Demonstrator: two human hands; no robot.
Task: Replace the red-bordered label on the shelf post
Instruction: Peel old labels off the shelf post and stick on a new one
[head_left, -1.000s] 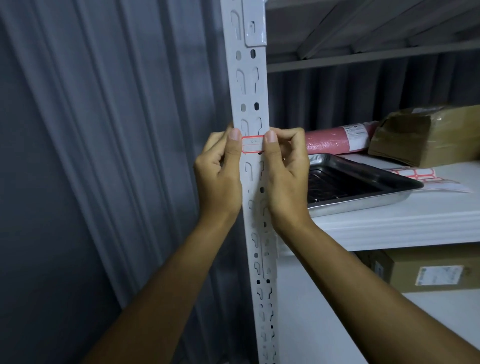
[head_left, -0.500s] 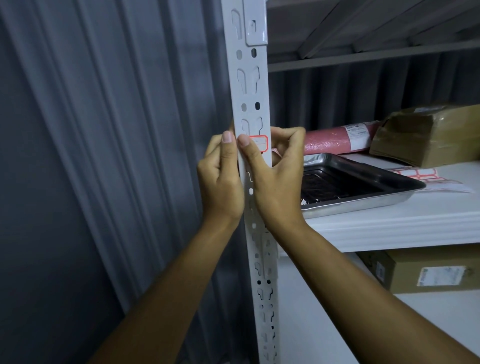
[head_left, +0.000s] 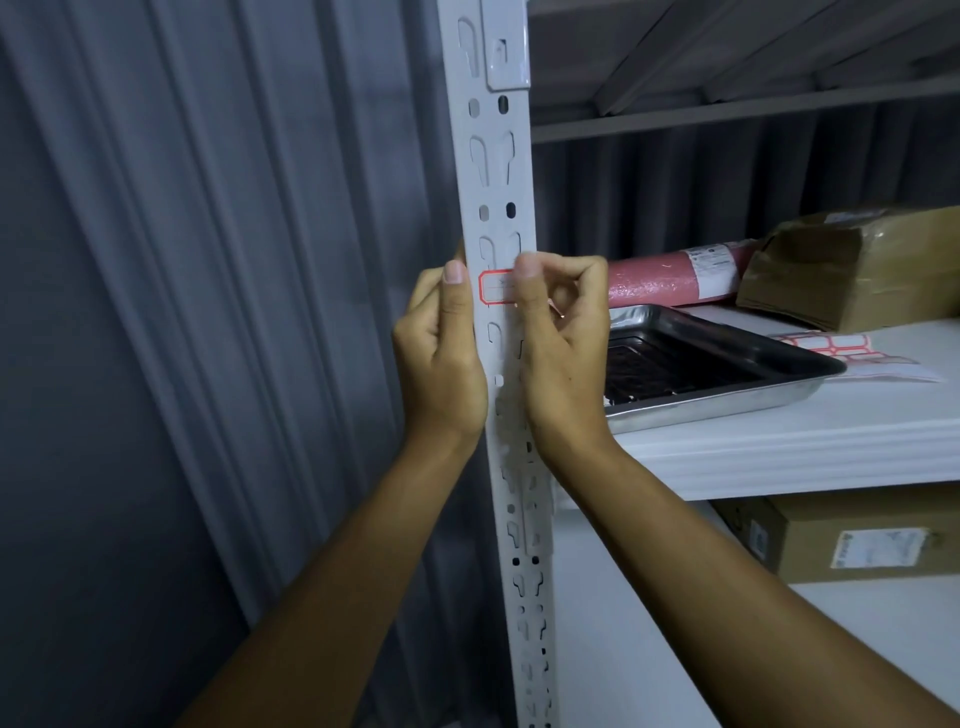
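Label (head_left: 493, 286) on the shelf post (head_left: 497, 171), hands either side; tray (head_left: 727, 387) on the shelf (head_left: 831, 441) right.

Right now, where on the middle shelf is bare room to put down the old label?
The white shelf is bare along its front edge, before the metal tray. Behind it is crowded: label sheet, pink roll, brown parcel.
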